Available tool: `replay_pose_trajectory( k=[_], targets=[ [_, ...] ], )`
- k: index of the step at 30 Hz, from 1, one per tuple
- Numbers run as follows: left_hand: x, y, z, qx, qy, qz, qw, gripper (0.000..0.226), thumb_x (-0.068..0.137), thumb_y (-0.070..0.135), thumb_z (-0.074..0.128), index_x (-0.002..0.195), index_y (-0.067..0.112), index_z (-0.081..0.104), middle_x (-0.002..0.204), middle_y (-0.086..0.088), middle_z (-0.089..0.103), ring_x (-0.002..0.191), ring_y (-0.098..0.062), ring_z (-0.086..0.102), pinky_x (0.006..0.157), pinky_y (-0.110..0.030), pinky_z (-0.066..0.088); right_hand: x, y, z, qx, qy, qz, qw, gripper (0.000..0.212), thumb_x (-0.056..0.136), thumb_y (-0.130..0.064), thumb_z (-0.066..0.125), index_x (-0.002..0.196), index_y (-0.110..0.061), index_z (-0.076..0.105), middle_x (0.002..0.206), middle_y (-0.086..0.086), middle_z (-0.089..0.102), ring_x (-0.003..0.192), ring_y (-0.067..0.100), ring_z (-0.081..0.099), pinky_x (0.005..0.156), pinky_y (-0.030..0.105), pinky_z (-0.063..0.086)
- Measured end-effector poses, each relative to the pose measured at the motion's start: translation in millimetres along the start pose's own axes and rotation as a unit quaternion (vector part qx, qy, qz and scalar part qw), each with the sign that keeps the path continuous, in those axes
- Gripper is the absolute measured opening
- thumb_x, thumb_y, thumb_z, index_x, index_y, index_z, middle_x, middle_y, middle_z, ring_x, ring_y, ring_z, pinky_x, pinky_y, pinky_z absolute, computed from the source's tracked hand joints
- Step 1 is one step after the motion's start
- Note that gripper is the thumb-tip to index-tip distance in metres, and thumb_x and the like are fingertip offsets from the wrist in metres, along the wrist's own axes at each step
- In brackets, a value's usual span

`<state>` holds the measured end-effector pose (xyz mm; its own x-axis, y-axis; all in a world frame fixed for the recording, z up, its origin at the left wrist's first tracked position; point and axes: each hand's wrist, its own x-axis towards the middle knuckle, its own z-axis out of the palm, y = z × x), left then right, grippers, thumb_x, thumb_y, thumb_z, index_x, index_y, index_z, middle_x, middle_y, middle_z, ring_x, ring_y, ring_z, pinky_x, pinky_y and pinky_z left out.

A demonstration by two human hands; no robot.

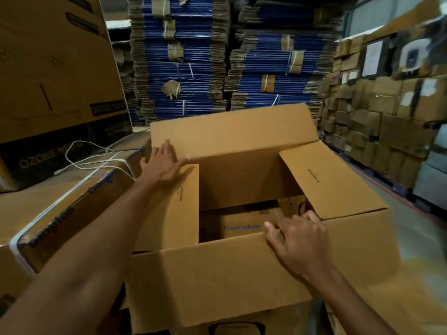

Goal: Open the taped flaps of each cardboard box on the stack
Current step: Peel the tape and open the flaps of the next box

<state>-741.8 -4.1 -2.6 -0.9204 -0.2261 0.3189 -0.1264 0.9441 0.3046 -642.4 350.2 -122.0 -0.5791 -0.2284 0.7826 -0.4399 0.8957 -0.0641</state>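
Observation:
A large brown cardboard box stands in front of me with all its flaps lifted. My left hand lies flat with spread fingers against the far flap, above the left side flap. My right hand rests with curled fingers on the upper edge of the near flap, beside the raised right side flap. Inside the box a smaller carton with blue lettering shows.
A strapped carton bundle with loose white strapping lies at my left. Big printed cartons rise behind it. Stacks of flattened blue cartons stand ahead. Shelves of small boxes line the right, with grey floor alongside.

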Motion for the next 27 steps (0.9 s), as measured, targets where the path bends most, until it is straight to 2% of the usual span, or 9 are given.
replay_pose_trajectory(
  k=[3,5,7,11,14,19,23,25,27],
  targets=[
    [10.0,-9.9,14.5,0.029,-0.047,-0.012,0.998,0.092,0.088,0.085,0.03,0.154,0.02,0.034,0.159,-0.011,0.037,0.146,-0.032,0.032,0.118,-0.067,0.019,-1.8,-0.2,2.8,-0.003,0.015,-0.009,1.0,0.05,0.1,-0.048,0.037,0.069,-0.021,0.066,0.058,-0.003,0.061,0.052,0.014,0.048,0.068,0.034,0.041],
    [11.5,-11.0,23.6,0.067,-0.073,-0.017,0.995,0.089,0.089,0.083,0.032,0.151,0.02,0.041,0.155,-0.01,0.043,0.143,-0.033,0.037,0.117,-0.064,0.021,1.5,0.0,6.4,-0.003,0.018,-0.011,1.0,0.052,0.1,-0.048,0.037,0.068,-0.021,0.067,0.059,-0.002,0.062,0.053,0.015,0.051,0.069,0.034,0.04],
    [11.4,-7.4,29.9,0.085,-0.081,-0.015,0.993,0.09,0.091,0.082,0.033,0.156,0.02,0.034,0.161,-0.011,0.035,0.147,-0.033,0.031,0.119,-0.063,0.019,7.3,-0.2,10.4,-0.006,0.025,-0.008,1.0,0.052,0.1,-0.047,0.038,0.064,-0.02,0.064,0.058,-0.002,0.062,0.054,0.016,0.052,0.07,0.035,0.04],
    [2.4,-1.3,37.3,0.107,-0.132,-0.031,0.985,0.099,0.089,0.084,0.03,0.163,0.022,0.008,0.171,-0.005,0.003,0.156,-0.032,0.004,0.119,-0.065,0.013,26.1,-0.6,17.8,-0.008,0.001,-0.001,1.0,0.055,0.101,-0.047,0.034,0.061,-0.02,0.06,0.058,0.0,0.063,0.055,0.019,0.055,0.072,0.039,0.042],
    [-9.4,-6.4,40.4,0.125,-0.155,-0.038,0.979,0.102,0.088,0.086,0.028,0.163,0.02,0.009,0.171,-0.006,-0.001,0.157,-0.031,-0.001,0.117,-0.068,0.016,38.4,-0.3,20.7,0.001,-0.023,0.008,1.0,0.056,0.101,-0.05,0.03,0.058,-0.023,0.053,0.057,0.0,0.062,0.054,0.019,0.052,0.076,0.041,0.044],
    [-35.2,-18.2,28.5,0.127,-0.176,-0.025,0.976,0.095,0.091,0.081,0.032,0.161,0.018,0.018,0.17,-0.009,0.004,0.156,-0.032,0.001,0.117,-0.065,0.019,50.0,2.5,13.8,0.006,-0.14,0.039,0.989,0.066,0.101,-0.059,0.015,0.059,-0.026,0.053,0.055,-0.007,0.054,0.054,0.01,0.048,0.089,0.041,0.04],
    [-63.9,-32.6,24.2,0.095,-0.175,-0.017,0.98,0.092,0.093,0.077,0.035,0.161,0.019,0.015,0.17,-0.008,0.005,0.154,-0.036,0.013,0.119,-0.06,0.026,68.2,-0.6,-4.6,0.004,-0.25,0.092,0.964,0.064,0.103,-0.057,0.029,0.058,-0.021,0.055,0.054,-0.007,0.051,0.051,0.011,0.049,0.071,0.031,0.041],
    [-77.0,-36.8,25.2,0.06,-0.173,-0.026,0.983,0.092,0.094,0.074,0.038,0.162,0.017,0.011,0.17,-0.007,0.0,0.152,-0.035,0.02,0.118,-0.057,0.03,84.3,2.9,-14.0,-0.006,-0.334,0.133,0.933,0.057,0.103,-0.053,0.036,0.068,-0.017,0.065,0.067,-0.004,0.062,0.063,0.012,0.058,0.071,0.032,0.046],
    [-86.2,-37.9,25.9,0.05,-0.162,-0.028,0.985,0.091,0.097,0.07,0.038,0.163,0.016,0.007,0.171,-0.006,-0.005,0.154,-0.034,0.018,0.118,-0.054,0.029,95.5,6.5,-19.8,-0.007,-0.393,0.18,0.902,0.042,0.101,-0.044,0.042,0.083,-0.017,0.069,0.085,0.0,0.068,0.079,0.016,0.062,0.083,0.039,0.052]
  ],
)
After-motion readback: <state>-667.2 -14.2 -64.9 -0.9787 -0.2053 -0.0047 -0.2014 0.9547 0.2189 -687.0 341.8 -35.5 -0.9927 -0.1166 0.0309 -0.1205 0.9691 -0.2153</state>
